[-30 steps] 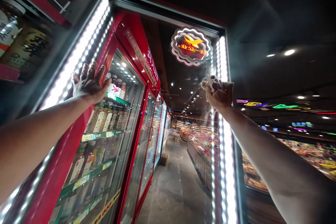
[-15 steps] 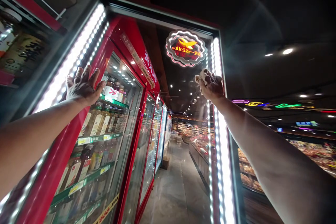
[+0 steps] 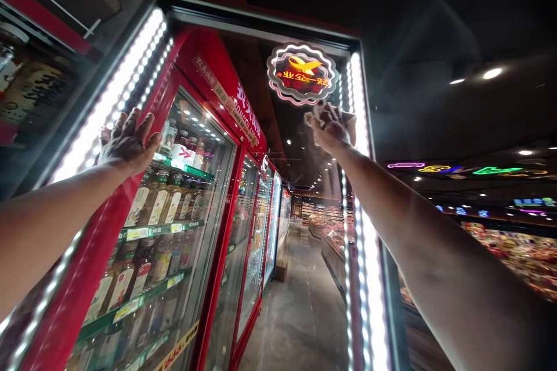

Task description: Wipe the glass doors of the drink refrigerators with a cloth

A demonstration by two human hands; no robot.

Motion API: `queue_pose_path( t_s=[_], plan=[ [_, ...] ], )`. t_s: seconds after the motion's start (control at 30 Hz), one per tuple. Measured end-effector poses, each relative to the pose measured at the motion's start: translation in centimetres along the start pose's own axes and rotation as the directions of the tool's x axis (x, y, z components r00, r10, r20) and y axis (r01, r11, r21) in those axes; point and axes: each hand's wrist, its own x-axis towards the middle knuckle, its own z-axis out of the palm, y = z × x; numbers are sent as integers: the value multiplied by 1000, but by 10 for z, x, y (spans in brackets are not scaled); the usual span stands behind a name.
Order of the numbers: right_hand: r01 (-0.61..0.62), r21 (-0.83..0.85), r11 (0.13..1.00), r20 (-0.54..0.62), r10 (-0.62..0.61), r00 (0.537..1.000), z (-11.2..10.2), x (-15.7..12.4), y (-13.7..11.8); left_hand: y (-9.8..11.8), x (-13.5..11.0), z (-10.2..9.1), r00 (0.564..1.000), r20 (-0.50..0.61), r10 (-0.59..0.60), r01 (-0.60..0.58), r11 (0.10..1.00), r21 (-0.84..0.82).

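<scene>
An open glass cooler door (image 3: 304, 214) with bright LED strips (image 3: 363, 232) down both sides stands in front of me. My left hand (image 3: 125, 140) lies flat with fingers spread on the door's left edge, by the LED strip. My right hand (image 3: 329, 126) is raised high near the door's upper right and closed around a crumpled pale cloth (image 3: 317, 111), pressed to the glass just below a glowing round sign (image 3: 302, 74).
Through the glass, red drink coolers (image 3: 183, 220) with shelves of bottles run along the left. A tiled aisle (image 3: 300, 313) leads away between them and low display cases (image 3: 335, 249). Neon signs (image 3: 496, 171) glow at the right under a dark ceiling.
My right hand with the cloth has slid up and to the left across the glass. My left hand has stayed on the door's edge while the view shifted slightly.
</scene>
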Motion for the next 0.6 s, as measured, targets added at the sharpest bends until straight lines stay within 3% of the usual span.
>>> queue_pose_path(
  t_s=[0.1,0.17,0.2,0.3,0.37,0.47,0.53,0.6],
  plan=[
    [132,56,990,121,-138,983,0,-9,-28,2,-1,0,1000,-10,15,-15,1000,23],
    [199,55,978,149,-206,967,-4,-15,-29,3,-1,0,1000,-6,21,-20,999,33],
    [177,45,983,135,-182,974,-7,-16,-23,3,-1,0,1000,-2,20,-20,999,34],
    [-82,11,997,23,82,996,-15,-4,3,3,0,-1,1000,12,13,-14,999,36],
    [-268,-5,963,-38,267,963,-13,11,10,3,-1,-2,1000,23,6,-6,999,35],
    [-371,1,929,-73,370,926,0,32,-15,6,-3,-5,999,38,-2,1,1000,10],
    [-243,35,970,-49,244,969,12,37,-44,7,-4,-6,999,34,4,-3,1000,-3],
    [27,66,997,3,-27,1000,19,38,-68,8,-5,-7,1000,26,17,-16,1000,-13]
  ],
)
